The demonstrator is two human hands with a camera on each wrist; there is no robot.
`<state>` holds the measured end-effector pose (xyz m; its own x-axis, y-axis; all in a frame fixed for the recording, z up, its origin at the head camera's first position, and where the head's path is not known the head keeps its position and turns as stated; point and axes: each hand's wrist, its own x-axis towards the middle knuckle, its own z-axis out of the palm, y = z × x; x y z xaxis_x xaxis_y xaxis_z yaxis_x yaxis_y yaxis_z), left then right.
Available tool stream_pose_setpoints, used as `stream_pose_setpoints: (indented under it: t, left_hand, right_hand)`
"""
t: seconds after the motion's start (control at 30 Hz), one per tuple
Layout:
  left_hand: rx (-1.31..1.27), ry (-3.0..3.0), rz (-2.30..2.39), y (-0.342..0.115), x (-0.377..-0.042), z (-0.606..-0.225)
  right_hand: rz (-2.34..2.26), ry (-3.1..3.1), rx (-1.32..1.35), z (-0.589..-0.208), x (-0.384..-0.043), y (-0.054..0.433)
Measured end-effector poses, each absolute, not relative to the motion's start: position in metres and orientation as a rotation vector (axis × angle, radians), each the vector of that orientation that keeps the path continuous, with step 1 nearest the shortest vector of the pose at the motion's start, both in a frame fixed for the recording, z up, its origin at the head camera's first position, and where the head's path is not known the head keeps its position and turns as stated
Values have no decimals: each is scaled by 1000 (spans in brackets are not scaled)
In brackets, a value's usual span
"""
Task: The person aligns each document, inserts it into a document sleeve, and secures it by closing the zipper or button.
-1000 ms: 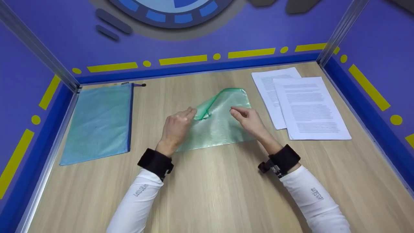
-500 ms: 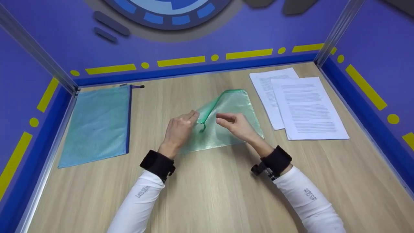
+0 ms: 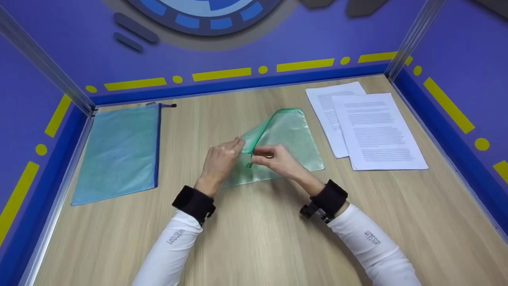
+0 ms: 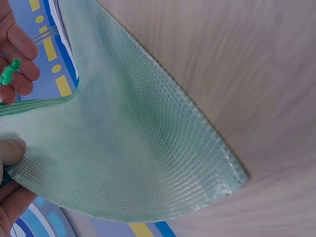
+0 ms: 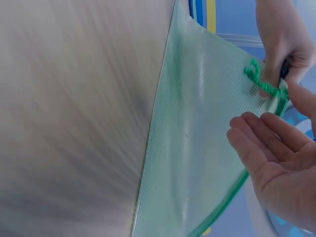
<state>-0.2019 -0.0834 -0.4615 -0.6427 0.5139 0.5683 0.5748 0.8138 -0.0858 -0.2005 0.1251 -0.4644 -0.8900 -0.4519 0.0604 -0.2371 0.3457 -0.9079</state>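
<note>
A translucent green mesh zip bag [image 3: 299, 139] stands partly lifted off the table, its green zipper edge [image 5: 232, 193] curving up. My left hand [image 3: 220, 161] pinches the bag's corner at one end of that edge, thumb on the mesh. A small dark piece [image 5: 285, 68] shows between its fingers. From this end dangles a crinkled green strip [image 5: 266, 88]. My right hand [image 3: 276, 159] is right beside the strip, its fingers loosely bent and the thumb apart from them. In the right wrist view the thumb overlaps the zipper end; whether it touches is unclear.
A blue-green mesh zip bag [image 3: 119, 155] with a dark blue zipper lies flat on the left of the wooden table [image 3: 254, 238]. Two overlapping stacks of printed paper [image 3: 381, 133] lie at the right. Purple-blue panels [image 3: 222, 55] wall in the back and sides.
My right hand has moved left and slightly nearer to me, from over the bag's right part to the zipper end. The left hand keeps its pinch; the green strip now hangs lower.
</note>
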Motion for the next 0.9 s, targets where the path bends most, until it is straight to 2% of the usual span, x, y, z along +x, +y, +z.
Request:
stream_pose_setpoints:
  t: [0.23, 0.9]
  left_hand:
    - [-788, -2412, -154, -82, -200, -461]
    - [-819, -2355, -205, -81, -197, -466]
  right_hand:
    - [-1525, 2467, -708, -467, -200, 115]
    - [-1525, 2595, -573, -465, -209, 130]
